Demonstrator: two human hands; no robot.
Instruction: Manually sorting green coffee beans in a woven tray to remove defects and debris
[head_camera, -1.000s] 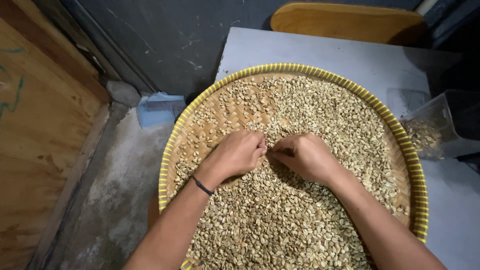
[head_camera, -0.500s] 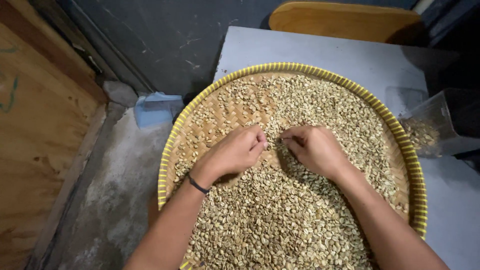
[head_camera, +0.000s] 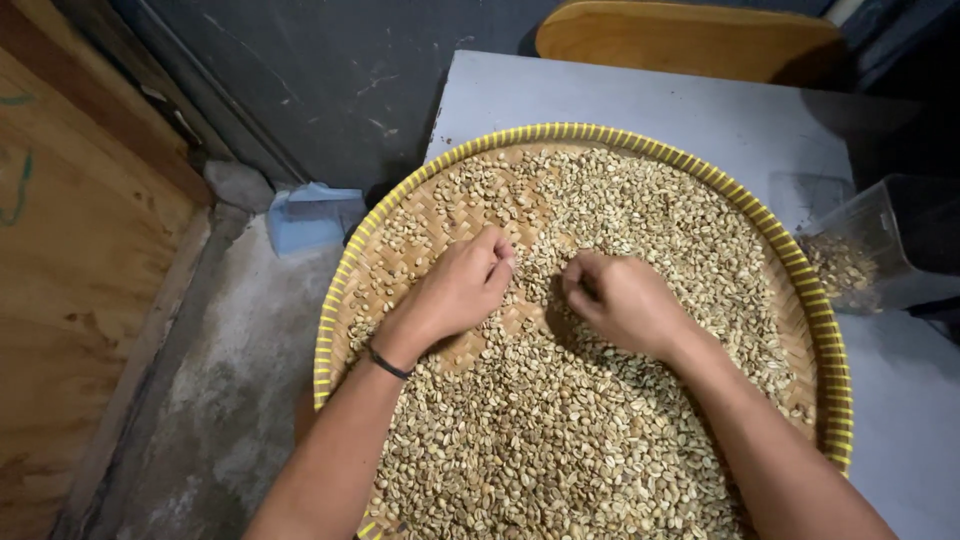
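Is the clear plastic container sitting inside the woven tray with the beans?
No, the clear plastic container stands on the grey table, outside the woven tray's yellow rim.

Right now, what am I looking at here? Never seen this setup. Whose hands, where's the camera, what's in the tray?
There is no machine here: one person works with two bare hands. The single picture comes from a camera worn on that person's head, looking down, so both forearms enter from the bottom edge.

The hands are over a round woven tray with a yellow rim, which rests on a grey table. The tray holds a loose layer of pale beans, with bare weave showing at its upper left.

The left hand, with a dark band on its wrist, and the right hand both rest on the beans, fingers curled in. Whether either pinches a bean cannot be seen.

At the right edge stands a clear plastic tub with some beans inside. A wooden chair back shows beyond the table, and a light blue box lies on the floor at left.
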